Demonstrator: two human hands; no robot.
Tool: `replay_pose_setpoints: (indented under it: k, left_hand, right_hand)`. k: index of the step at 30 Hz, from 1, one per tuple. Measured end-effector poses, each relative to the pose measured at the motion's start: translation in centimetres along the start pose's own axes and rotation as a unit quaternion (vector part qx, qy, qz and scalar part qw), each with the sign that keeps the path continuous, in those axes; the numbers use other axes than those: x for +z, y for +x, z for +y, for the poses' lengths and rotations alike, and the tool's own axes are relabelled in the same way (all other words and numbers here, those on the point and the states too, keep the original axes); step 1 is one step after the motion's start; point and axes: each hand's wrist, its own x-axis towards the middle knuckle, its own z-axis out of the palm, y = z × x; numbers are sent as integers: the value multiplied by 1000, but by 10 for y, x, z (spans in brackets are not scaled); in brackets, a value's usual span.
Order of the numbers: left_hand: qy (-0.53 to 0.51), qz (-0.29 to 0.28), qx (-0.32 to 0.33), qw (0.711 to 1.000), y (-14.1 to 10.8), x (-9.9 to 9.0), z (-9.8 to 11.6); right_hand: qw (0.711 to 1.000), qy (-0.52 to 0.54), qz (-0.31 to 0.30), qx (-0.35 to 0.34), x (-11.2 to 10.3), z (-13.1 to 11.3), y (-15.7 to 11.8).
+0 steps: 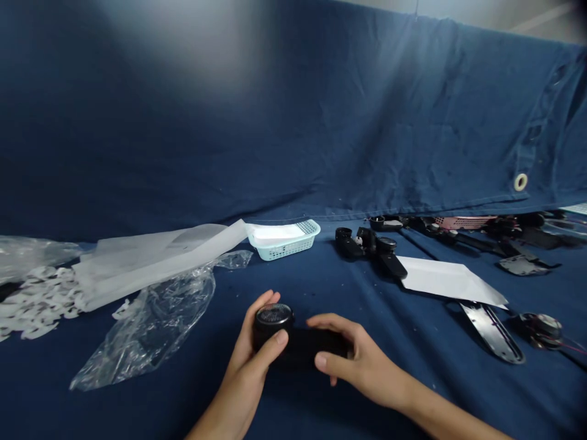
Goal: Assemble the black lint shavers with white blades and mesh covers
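Observation:
Low in the middle of the view, both hands hold a black housing (300,349) that has a round, mesh-topped end. My left hand (257,348) wraps around that round end, its thumb resting against the side just below the mesh. At the other end of the housing, my right hand (346,354) grips with the thumb in front and the fingers behind. The dark body blends into the cloth, so its lower outline is hard to make out. Beyond the hands stands a light blue perforated basket (287,249) with something white lying in it.
Several similar black housings (387,256) lie right of the basket, by a white sheet (452,280). A long silvery shell (493,333) and a wired motor-like part (543,330) lie nearer. Left are clear plastic (160,324), translucent sheets (160,260) and small white pieces (41,299). Blue cloth (293,122) hangs behind.

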Motion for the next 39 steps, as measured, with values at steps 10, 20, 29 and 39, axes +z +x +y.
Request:
replay_pose_setpoints:
  k: [10,20,29,39]
  left_hand:
    - [7,0,-86,996,-3,9,7]
    - [97,-44,23,994,-4,3,5]
    - [136,-48,52,988,-3,1,6]
    - [228,-69,36,971,-10,14,16]
  right_hand:
    - [930,-279,81,-225,-6,4,-1]
    - [980,-138,91,-112,0,1,-5]
    - [998,51,-40,-20,6,-4,2]
    - [999,-27,-4,-40,1,-1,-1]
